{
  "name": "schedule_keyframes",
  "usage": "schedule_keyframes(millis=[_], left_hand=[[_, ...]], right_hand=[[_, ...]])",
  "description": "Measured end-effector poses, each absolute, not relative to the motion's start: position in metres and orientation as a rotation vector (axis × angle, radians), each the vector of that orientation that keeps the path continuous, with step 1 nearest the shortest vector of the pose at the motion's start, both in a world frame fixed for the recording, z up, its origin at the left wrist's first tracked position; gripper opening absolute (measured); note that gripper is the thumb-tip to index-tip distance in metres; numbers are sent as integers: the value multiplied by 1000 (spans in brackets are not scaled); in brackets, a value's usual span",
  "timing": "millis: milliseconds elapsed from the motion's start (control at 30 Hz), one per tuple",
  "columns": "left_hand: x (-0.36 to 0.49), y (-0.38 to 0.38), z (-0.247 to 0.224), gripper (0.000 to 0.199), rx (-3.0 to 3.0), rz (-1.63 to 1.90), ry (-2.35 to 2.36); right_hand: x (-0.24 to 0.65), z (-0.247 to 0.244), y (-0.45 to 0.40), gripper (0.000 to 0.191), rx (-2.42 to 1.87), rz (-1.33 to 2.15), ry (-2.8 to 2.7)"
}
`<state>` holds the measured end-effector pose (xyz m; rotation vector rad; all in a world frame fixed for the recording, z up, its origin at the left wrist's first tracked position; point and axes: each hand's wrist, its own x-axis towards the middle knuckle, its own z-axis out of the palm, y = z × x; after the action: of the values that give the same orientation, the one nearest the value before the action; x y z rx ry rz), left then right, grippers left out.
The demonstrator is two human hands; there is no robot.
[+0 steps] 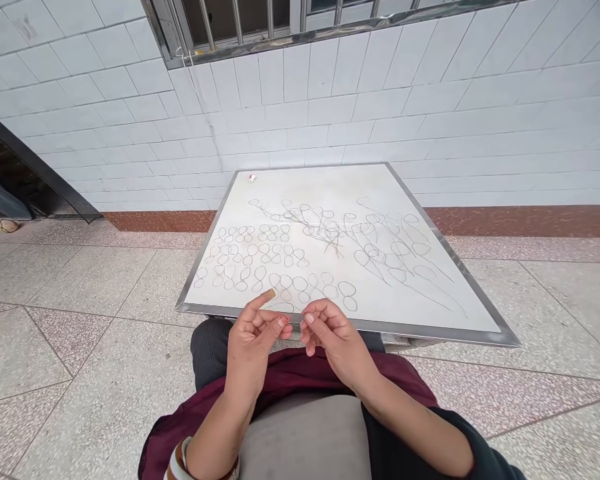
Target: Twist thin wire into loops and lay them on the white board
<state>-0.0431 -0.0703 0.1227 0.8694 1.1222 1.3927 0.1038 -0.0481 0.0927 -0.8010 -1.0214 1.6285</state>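
Just over the table's near edge, my left hand (255,333) pinches thumb against forefinger on a very thin wire (295,324). Close beside it on the right, my right hand (333,337) pinches the same wire between thumb and fingertips. Only a short span of it shows between the hands; the rest is too fine to follow. On the white tabletop (300,183), figure-eight wire loops (253,277) lie in rows at the near left. Longer wires with looped ends (380,257) lie in a loose tangle from the middle to the right.
A small white and red object (252,179) sits at the table's far left corner. Behind the table stands a white tiled wall (320,133) with a barred window (260,23). A grey metal edge (455,333) frames the tabletop.
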Motion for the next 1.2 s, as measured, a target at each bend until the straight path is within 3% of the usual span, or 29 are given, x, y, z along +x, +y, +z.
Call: schedule_keyframes(millis=[333, 967, 1200], left_hand=[[-39, -71, 126, 42, 865, 1382, 1133], [-40, -72, 122, 44, 931, 1366, 1202], [-50, -69, 127, 43, 1019, 1215, 1262]], right_hand=[[98, 92, -49, 19, -864, 1525, -1122], [95, 91, -47, 28, -970, 1639, -1183], [94, 91, -47, 30, -1013, 1651, -1231]])
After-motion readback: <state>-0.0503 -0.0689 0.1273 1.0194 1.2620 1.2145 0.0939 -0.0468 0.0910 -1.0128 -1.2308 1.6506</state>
